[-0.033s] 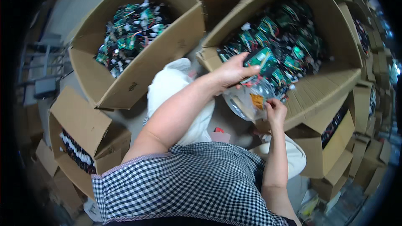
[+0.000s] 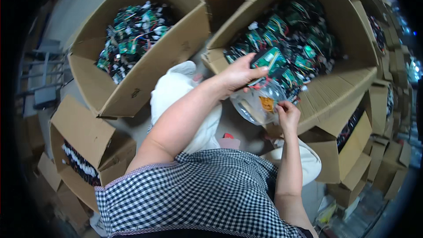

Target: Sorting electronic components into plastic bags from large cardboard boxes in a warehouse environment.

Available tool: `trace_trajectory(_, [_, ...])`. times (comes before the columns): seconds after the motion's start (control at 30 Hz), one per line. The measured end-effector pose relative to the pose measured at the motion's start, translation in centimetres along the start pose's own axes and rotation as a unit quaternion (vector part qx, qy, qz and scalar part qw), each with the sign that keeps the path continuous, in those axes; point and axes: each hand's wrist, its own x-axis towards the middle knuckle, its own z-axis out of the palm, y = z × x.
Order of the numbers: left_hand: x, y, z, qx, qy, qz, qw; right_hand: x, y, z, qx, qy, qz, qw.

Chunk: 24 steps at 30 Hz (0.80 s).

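My left hand (image 2: 242,72) is closed around a green circuit board (image 2: 269,61) with a dark edge and thin wires. Red wires hang below its fingers. Under the board is a clear plastic bag (image 2: 253,111) with a bundle of orange bands (image 2: 266,103) in it. My right hand (image 2: 288,113) is at the bag's right side, thumb and fingertips pinched together beside the orange bundle. Whatever the pinch holds is too small to make out.
A large carton (image 2: 339,94) piled with wired circuit boards (image 2: 304,39) stands ahead on the right. Another carton (image 2: 154,66) of boards is at the left. Smaller open cartons (image 2: 83,128) flank me. White cloth (image 2: 176,101) covers something by my left forearm.
The whole view has shifted slightly, so the cartons and hands sit a little further left. Both hands keep the same grip and place relative to the bag.
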Motion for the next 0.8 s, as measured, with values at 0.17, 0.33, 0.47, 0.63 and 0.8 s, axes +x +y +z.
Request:
trace_trajectory(0.17, [0.3,-0.8,-0.1,-0.002,-0.025,-0.026,0.999,-0.5,-3.9,-1.7,0.041,0.012,0.064,0.997])
trace_trajectory(0.33, [-0.4,-1.9,1.5,-0.008,-0.119,-0.081,0.990,-0.7,-5.4,-2.1,0.224,0.016,0.053,0.973])
trace_trajectory(0.47, [-0.4,-3.2,1.8,-0.069,-0.245,-0.127,0.959,-0.7,-6.5,-1.8,0.271,-0.006,0.031,0.962])
trace_trajectory(0.63, [-0.9,-2.5,1.7,-0.108,-0.266,-0.127,0.950,-1.1,-9.2,-2.5,0.654,-0.006,0.149,0.742])
trace_trajectory(0.8, [-1.2,-0.7,1.6,-0.152,-0.205,-0.053,0.965,-1.7,-5.8,-2.4,0.697,-0.257,0.108,0.661])
